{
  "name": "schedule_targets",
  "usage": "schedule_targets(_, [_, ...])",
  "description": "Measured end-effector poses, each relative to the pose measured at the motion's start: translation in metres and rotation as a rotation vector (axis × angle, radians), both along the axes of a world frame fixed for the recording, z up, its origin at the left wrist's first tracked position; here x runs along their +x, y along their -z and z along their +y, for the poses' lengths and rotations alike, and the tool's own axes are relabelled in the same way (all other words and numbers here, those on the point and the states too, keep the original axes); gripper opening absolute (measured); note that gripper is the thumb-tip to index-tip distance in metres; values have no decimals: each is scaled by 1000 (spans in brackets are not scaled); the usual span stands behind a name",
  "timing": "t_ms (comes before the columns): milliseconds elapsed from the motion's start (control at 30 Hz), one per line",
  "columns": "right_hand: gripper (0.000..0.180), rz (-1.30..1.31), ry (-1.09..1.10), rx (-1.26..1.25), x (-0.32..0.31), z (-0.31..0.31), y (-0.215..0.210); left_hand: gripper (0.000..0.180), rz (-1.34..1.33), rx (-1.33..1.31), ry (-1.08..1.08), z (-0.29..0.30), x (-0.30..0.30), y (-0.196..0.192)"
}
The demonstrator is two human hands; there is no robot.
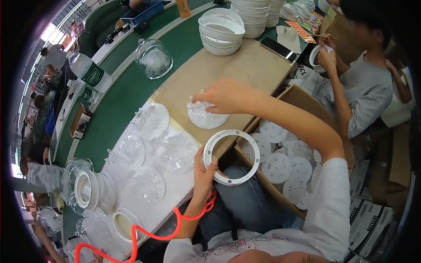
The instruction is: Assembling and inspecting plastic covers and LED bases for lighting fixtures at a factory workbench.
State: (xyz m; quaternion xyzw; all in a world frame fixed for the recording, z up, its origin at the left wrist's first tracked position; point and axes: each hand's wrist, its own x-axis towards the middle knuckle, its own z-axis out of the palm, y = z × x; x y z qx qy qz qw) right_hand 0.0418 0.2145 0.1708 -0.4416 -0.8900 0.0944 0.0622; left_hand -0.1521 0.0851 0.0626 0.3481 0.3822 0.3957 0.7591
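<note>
Stacked white bowls point(221, 33) — water bottle point(90, 72)

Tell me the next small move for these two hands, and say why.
Probably bring the white ring up and over the clear disc. The left hand holds the ring free at the table's edge, while the right hand rests on the clear disc lying flat on the brown board. Ring and disc look alike in width.

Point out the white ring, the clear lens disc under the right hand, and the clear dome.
white ring point(252, 144): head view, on its upper right rim.
clear lens disc point(209, 120): head view, on its flat lower part.
clear dome point(154, 59): head view, on its curved wall.
</note>
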Motion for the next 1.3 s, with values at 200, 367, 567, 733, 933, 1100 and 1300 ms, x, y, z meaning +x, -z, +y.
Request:
schedule_targets(200, [18, 340, 247, 162, -14, 44, 3, 69, 87, 291, -207, 10, 36, -23])
schedule_targets(367, [19, 140, 473, 228, -10, 96, 9, 66, 166, 364, -272, 35, 57, -5])
schedule_targets(567, [31, 149, 243, -429, 22, 110, -25, 43, 657, 780, -353, 49, 48, 16])
schedule_targets(733, [25, 16, -246, 306, 44, 123, 2, 33, 757, 807, -376, 42, 51, 3])
schedule_targets(933, [20, 291, -98, -18, 67, 139, 1, 35, 671, 729, -381, 51, 56, 2])
schedule_targets(1100, [24, 405, 281, 25, 133, 122, -40, 37, 508, 581, -349, 61, 71, 9])
schedule_targets(1300, [22, 467, 365, 0, 113, 66, -85, 34, 547, 682, -555, 90, 68, 8])
